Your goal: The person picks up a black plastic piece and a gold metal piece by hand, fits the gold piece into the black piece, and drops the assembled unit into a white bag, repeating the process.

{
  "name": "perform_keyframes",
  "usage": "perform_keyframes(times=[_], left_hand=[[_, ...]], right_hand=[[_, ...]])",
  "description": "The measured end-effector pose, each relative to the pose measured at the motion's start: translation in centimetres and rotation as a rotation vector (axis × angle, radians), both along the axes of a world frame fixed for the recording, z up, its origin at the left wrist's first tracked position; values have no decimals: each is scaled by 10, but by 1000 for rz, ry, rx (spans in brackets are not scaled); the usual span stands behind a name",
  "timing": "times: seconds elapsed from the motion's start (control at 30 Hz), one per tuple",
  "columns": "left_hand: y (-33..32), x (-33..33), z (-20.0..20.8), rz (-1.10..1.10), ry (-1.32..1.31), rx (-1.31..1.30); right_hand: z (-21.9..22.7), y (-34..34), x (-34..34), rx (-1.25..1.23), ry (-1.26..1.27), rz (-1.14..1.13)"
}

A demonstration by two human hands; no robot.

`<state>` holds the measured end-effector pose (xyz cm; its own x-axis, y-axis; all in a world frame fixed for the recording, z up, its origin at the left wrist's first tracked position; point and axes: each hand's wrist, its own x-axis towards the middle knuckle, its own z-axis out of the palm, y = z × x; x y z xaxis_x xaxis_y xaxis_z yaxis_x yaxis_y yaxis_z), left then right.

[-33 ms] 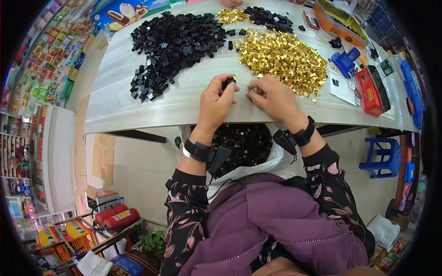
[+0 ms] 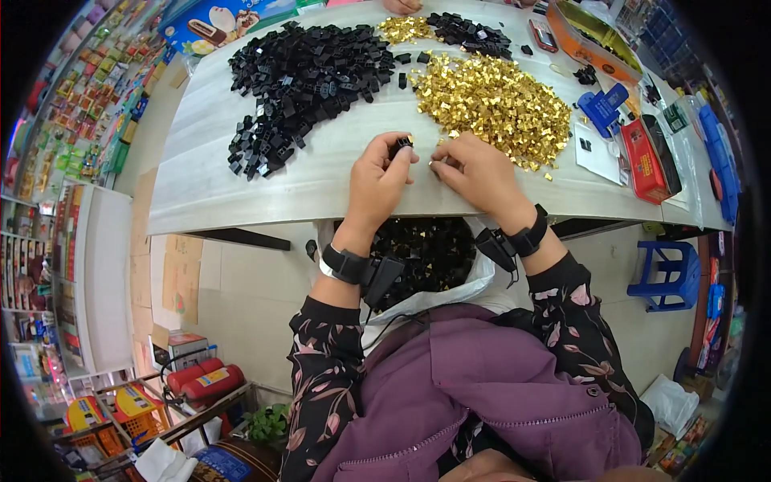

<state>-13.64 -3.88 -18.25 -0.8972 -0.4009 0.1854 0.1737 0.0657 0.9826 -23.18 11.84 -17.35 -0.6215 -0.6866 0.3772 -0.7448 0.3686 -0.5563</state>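
My left hand is closed on a small black plastic piece, held between thumb and fingers. A bit of gold shows at its upper end. Just to the right, my right hand is pinched, thumb against fingers; whatever lies between its fingertips is too small to make out. A gap separates the two hands, both above the table's near part. Beyond my right hand spreads a heap of small gold metal pieces. To the far left of my hands lies a large heap of black plastic pieces.
Below the table edge, a white sack of black and gold pieces sits before me. Smaller gold and black heaps lie at the back, near another person's hand. A red tin and orange tin stand right.
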Motion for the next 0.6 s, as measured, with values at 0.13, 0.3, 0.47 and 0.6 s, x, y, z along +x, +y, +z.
perform_keyframes(times=[0.13, 0.3, 0.47, 0.6], left_hand=[[2, 3, -1, -17, -19, -14], [0, 7, 0, -57, -43, -44], [6, 10, 2, -129, -63, -26], [9, 11, 2, -103, -57, -95]], right_hand=[[-7, -2, 4, -46, 58, -25], [-5, 4, 1, -111, -57, 42], [-9, 3, -3, -96, 37, 36], [0, 4, 1, -427, -879, 178]])
